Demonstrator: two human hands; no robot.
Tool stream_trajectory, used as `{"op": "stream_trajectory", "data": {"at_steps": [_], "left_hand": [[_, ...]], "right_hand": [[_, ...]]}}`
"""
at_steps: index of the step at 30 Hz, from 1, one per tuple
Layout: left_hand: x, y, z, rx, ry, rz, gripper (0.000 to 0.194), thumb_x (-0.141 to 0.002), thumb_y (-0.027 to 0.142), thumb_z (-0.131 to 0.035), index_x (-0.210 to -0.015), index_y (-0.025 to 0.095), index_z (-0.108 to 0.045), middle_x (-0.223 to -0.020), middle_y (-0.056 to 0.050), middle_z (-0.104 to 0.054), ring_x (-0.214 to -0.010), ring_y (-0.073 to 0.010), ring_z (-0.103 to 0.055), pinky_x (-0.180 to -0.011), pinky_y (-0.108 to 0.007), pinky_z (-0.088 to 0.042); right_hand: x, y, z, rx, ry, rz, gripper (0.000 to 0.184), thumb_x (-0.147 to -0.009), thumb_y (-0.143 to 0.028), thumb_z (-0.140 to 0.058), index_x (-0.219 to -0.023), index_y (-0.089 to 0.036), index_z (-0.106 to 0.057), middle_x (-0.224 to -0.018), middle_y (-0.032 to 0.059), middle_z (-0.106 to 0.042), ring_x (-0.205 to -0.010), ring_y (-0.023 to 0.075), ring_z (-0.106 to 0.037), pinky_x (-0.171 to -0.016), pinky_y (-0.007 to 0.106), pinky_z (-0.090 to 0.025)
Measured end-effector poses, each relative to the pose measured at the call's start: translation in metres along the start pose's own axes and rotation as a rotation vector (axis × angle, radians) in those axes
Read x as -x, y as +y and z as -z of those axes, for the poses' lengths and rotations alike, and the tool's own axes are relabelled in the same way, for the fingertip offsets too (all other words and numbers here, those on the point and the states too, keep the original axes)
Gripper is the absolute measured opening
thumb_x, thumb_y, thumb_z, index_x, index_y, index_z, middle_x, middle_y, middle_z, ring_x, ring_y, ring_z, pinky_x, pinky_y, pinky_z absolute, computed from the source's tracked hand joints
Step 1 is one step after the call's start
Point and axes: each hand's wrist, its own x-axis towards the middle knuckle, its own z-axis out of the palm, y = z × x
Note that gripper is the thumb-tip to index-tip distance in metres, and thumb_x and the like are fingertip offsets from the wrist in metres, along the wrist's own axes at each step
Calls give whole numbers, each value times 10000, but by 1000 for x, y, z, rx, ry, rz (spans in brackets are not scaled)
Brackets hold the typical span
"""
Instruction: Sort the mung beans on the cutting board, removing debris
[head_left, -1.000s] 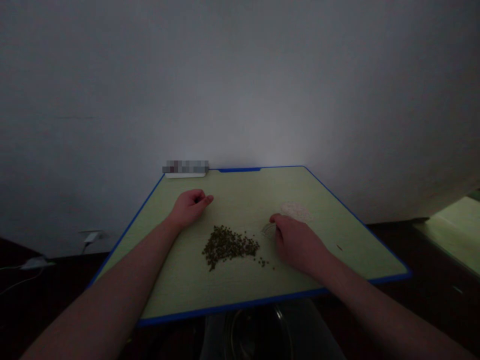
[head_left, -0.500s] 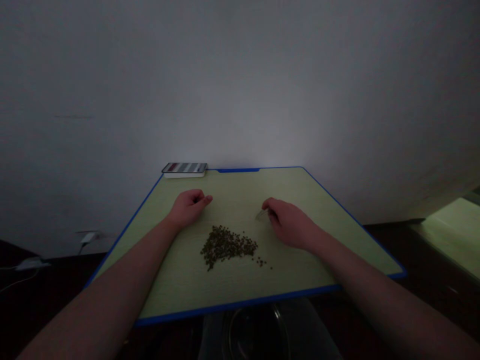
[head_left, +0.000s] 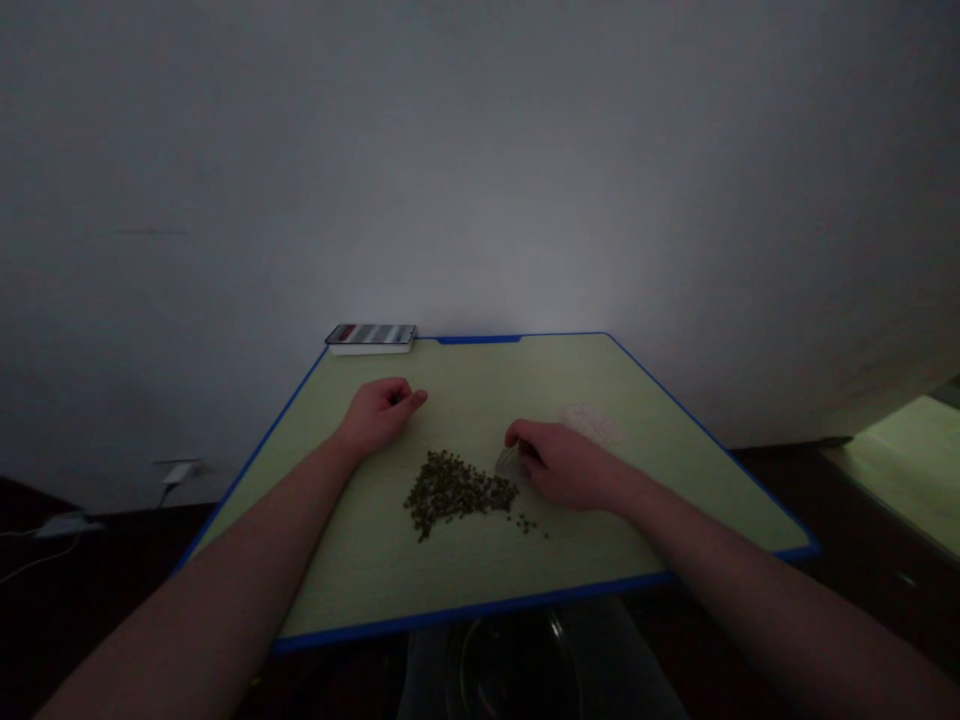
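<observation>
A pile of small dark green beans point(head_left: 457, 491) lies in the middle of a pale green table with a blue rim point(head_left: 465, 609). My right hand point(head_left: 564, 466) rests just right of the pile, fingers closed on a small pale scoop-like thing point(head_left: 508, 460) whose edge touches the beans. A small heap of white grains point(head_left: 592, 422) lies behind my right hand. My left hand point(head_left: 379, 411) rests on the table behind and left of the beans, fingers curled in a loose fist with nothing visible in it.
A phone-like flat device point(head_left: 370, 337) lies at the table's far left corner against a grey wall. A glass bowl point(head_left: 517, 665) sits below the near table edge. Cables and a plug point(head_left: 180, 472) lie on the dark floor at left. Another green surface point(head_left: 911, 465) shows at right.
My right hand went from beside the white grains to the back, then came left and down to the right edge of the bean pile with the pale thing. The left hand stayed put.
</observation>
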Motion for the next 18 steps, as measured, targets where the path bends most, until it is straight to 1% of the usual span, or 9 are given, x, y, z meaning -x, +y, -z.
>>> {"op": "stream_trajectory", "data": {"at_steps": [3,7,13,18], "left_hand": [[1,0,0,4,-4,0,384,-732,480,-503,-523,176,-398,-491,53,-327,-486,-79,-315,-487,-228,-255],[1,2,1,-12,-3,0,384,-735,483,-498,-524,175,-408,-489,51,-334,-490,-81,-321,-493,-232,-254],[1,4,1,-21,2,3,389,-733,479,-498,-515,172,-399,-488,49,-329,-492,-79,-316,-490,-231,-245],[1,1,0,-26,4,-5,389,-735,483,-496,-520,171,-408,-493,51,-335,-493,-78,-314,-492,-227,-246]], "right_hand": [[14,6,1,27,45,-88,285,-805,-152,-427,-1062,-169,-548,-823,65,-646,-707,161,-557,-639,268,-366],[31,10,2,52,52,-156,254,-831,-216,-433,-1054,-170,-544,-747,52,-628,-634,157,-535,-573,264,-342],[47,4,1,3,43,-165,223,-827,-209,-442,-1026,-184,-538,-738,41,-623,-653,156,-538,-580,259,-336],[41,0,-3,-10,47,-138,248,-823,-190,-434,-1049,-184,-534,-772,51,-624,-660,153,-530,-586,257,-332]]}}
